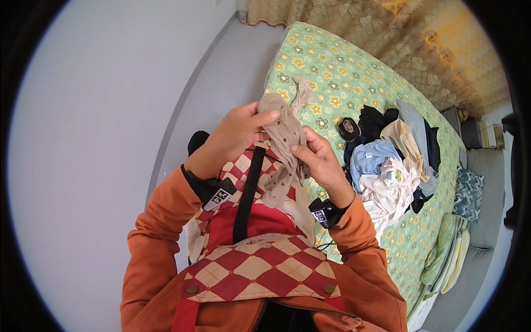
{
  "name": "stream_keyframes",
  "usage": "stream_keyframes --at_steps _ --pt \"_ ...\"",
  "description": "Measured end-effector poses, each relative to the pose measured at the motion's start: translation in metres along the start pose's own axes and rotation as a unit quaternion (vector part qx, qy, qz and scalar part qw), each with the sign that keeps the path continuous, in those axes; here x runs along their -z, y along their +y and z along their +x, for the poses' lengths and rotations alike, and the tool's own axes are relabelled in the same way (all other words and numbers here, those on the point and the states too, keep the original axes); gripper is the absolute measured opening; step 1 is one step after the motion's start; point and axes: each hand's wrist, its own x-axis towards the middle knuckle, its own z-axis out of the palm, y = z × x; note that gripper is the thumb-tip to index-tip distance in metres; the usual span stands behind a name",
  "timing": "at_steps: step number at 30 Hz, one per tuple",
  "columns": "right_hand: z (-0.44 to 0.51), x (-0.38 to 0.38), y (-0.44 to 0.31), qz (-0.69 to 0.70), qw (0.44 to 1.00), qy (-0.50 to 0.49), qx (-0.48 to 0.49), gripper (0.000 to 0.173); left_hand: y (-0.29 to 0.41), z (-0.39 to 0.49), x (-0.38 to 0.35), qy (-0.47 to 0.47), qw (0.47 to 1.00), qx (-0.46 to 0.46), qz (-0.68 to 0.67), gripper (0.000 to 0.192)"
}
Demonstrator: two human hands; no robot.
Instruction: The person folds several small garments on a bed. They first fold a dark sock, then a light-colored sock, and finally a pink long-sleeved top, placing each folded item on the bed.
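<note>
A beige dotted sock is stretched between both hands in front of my apron. My left hand pinches it near its rounded upper end, thumb on top. My right hand grips its middle from the other side, and the lower part hangs loose over the apron. Just beyond, a second beige piece of knit fabric lies near the edge of the bed; whether it joins the held one is hidden. To the right, a dark rolled item sits beside a heap of clothes.
The flowered green bedspread covers the bed on the right. Farther right are a patterned cushion, folded textiles and a grey headboard. A pale wall stands at the left, a brown curtain behind the bed.
</note>
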Motion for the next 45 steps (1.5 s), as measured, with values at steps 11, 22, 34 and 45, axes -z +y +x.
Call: stream_keyframes --at_steps 11,22,34,45 --pt "0.020 0.012 0.028 0.147 0.982 0.097 -0.067 0.021 -0.030 -0.003 -0.001 -0.008 0.648 -0.415 0.639 0.031" --pt "0.015 0.011 0.030 0.117 0.986 0.102 -0.059 0.024 -0.030 -0.005 0.005 0.015 0.781 -0.352 0.516 0.036" --pt "0.009 0.021 0.037 0.151 0.979 -0.008 -0.135 0.031 -0.035 -0.002 0.007 0.035 0.840 -0.239 0.486 0.025" --pt "0.006 0.014 0.048 0.076 0.986 0.124 -0.081 0.026 -0.058 0.016 0.016 0.125 0.779 -0.405 0.462 0.024"
